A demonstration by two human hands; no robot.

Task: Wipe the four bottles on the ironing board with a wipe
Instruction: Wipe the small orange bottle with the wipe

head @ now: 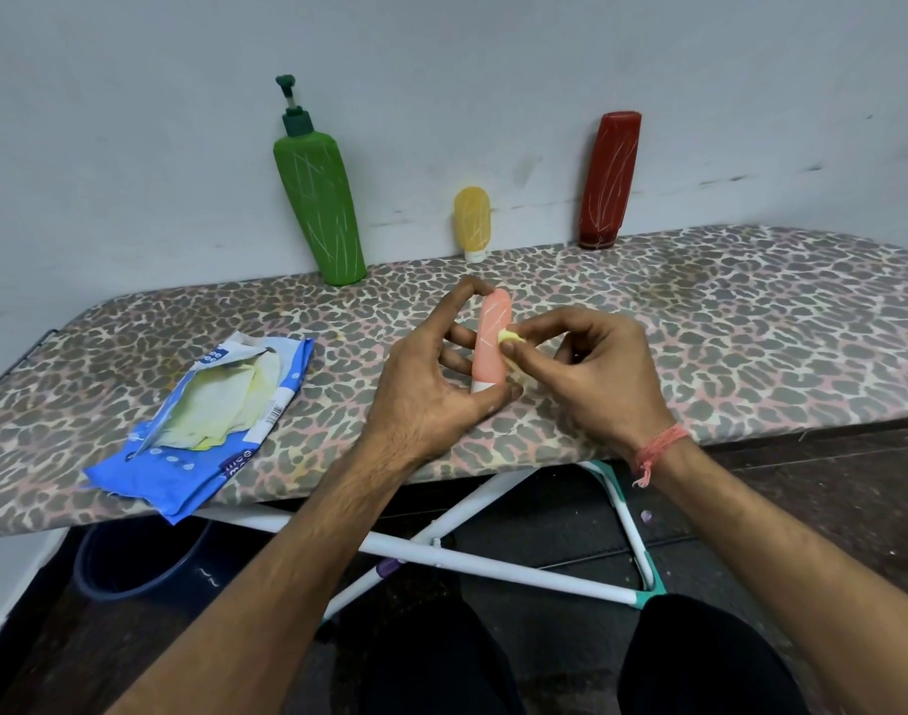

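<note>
At far left of the ironing board (699, 322), a torn-open blue wipe packet (204, 420) lies flat near the front edge, pale yellow wipes showing through the opening. Behind it, the green pump bottle (320, 198) stands at the back edge, leaning against the wall (441, 69); white scribble marks cover its body. Your left hand (431, 389) holds the pink bottle (490, 338) upright above the middle of the board: forefinger curled over the top, thumb under the white cap at the bottom, other fingers behind the body. White marks show on the pink surface. The small yellow bottle (472, 219) stands cap-down against the wall just behind it, also marked. Your right hand (586, 374) pinches a small wad of yellow wipe (511, 337) between thumb and fingertips, pressed to the pink bottle's right side about midway up; a red thread band (658, 446) circles that wrist. Further right, the red bottle (609, 183) leans on the wall at the back edge, scribbled like the rest. Below the board, white frame legs (493, 559) cross over a dark floor (802, 508), with a dark bucket (137, 559) at lower left.
</note>
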